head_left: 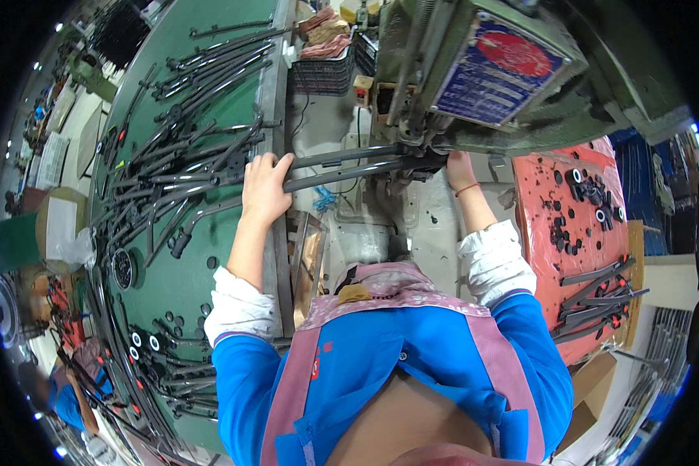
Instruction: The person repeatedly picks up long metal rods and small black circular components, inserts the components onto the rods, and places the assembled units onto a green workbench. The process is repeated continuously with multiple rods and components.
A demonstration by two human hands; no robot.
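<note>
Two black metal tubes [349,168] run side by side from the left table's edge to the head of a green machine [645,116]. My left hand [266,186] is closed round them near that edge, fingers over the top. The lower tube bends past my hand toward a dark grip end [180,245] over the table. At the tubes' other end, beside the machine's clamping parts [423,140], is my right hand [460,172]. Its fingers look curled, but the tips and whatever they hold are hidden by the tube ends.
Many bent black tubes [210,66] lie piled on the green table [233,311] at left. A red-covered table [536,202] at right bears small black parts and flat black bars [594,299]. Behind stands a black crate [322,78] with cloths. Another person [74,396] works far left.
</note>
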